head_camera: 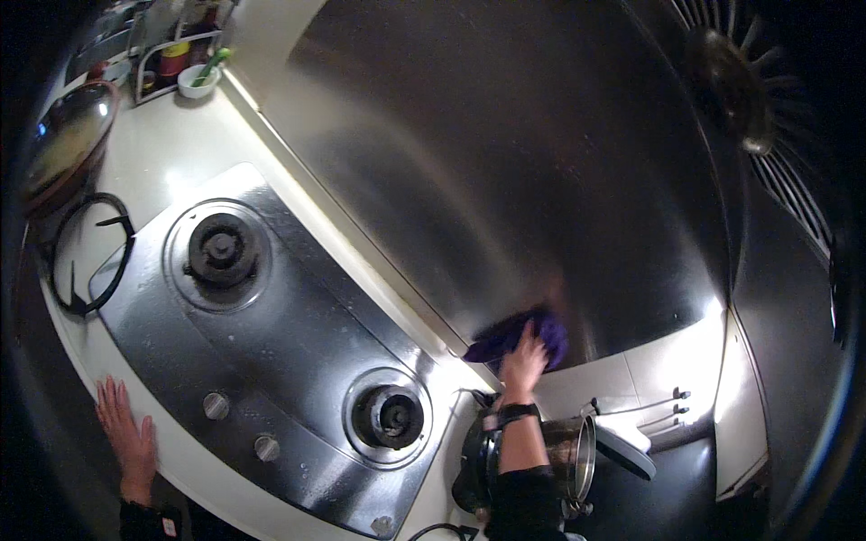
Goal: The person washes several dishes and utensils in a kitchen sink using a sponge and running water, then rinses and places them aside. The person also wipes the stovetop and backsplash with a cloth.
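My right hand (523, 365) presses a purple cloth (504, 336) against the lower part of the stainless steel backsplash (460, 169). A dark band circles that wrist. My left hand (126, 427) rests palm down on the white counter edge (183, 473), fingers spread, holding nothing. Between the two hands lies a steel two-burner gas cooktop (291, 331). Its left burner (221, 249) and right burner (392, 417) stand bare of pan supports. Two control knobs, an upper knob (216, 406) and a lower knob (266, 448), sit at its front.
A black pan support (126, 253) lies at the cooktop's left end, near a glass-lidded pot (67, 142). Behind are a white bowl (199, 82) and a rack (145, 74) of bottles. A steel pot (578, 460) stands beside my right forearm. Overhead right is a range hood (734, 95).
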### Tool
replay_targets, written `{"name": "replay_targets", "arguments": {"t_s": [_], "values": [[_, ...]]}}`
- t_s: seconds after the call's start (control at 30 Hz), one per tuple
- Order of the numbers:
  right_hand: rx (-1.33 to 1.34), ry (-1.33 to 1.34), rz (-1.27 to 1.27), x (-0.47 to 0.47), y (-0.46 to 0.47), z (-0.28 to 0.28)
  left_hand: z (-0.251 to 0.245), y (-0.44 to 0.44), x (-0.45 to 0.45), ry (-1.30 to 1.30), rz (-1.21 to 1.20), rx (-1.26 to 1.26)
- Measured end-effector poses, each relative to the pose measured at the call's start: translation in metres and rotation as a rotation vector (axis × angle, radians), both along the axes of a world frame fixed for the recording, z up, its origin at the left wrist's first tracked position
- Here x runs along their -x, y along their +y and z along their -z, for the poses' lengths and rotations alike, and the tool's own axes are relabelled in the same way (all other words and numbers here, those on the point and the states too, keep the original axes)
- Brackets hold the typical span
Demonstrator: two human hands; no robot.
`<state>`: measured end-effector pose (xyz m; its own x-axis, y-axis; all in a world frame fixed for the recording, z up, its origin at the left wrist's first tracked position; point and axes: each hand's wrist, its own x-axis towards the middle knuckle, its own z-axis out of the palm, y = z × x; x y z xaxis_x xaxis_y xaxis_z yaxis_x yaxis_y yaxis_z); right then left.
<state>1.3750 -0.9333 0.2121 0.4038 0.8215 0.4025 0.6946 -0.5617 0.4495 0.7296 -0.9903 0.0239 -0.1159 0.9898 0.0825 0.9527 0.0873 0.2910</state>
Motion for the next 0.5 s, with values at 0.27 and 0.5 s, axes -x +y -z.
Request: {"name": "replay_targets", "arguments": {"t_s": [0.27,0.5], "values": [[-0.771,-0.328,-0.538,-0.067,0.063,-0.279,0.004,0.004,0.003,0.151,0.062,-0.055],[-0.918,0.040,-0.313,-0.052,0.071,-0.049,0.004,0.006,0.007,0.213,0.068,0.019]]}}
